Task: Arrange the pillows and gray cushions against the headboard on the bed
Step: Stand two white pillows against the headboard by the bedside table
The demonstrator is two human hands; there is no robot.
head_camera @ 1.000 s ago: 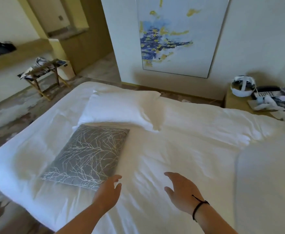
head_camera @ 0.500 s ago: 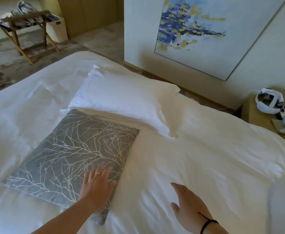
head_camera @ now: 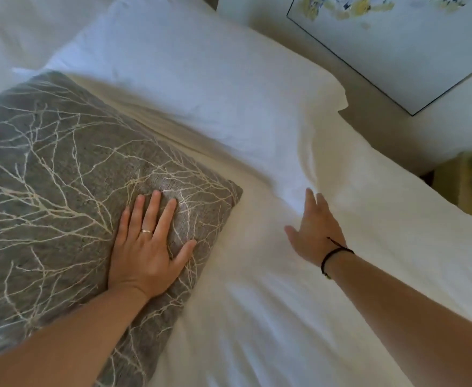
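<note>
- Gray cushion (head_camera: 70, 196) lies flat on the white bedding (head_camera: 327, 317), filling the left half of the view, with one corner pointing toward 3 o'clock.
- Left hand (head_camera: 145, 247) presses palm-down on that cushion near its right corner, fingers straight and slightly spread, aimed at about 12 o'clock; nothing is curled round the fabric.
- Right hand (head_camera: 313, 230) reaches over the bedding, fingers straight and loosely spread, holding nothing; whether it touches the sheet I cannot tell.
- White pillow (head_camera: 190, 88) lies flat beyond the cushion, its long axis running from 10 o'clock to 4 o'clock; its near corner lies just ahead of the right fingertips, at about 11 o'clock from them.
- My judgement: the right hand is the nearer one to the pillow, the left already has the cushion.
- Headboard does not show here, so which way either piece must travel cannot be told.
</note>
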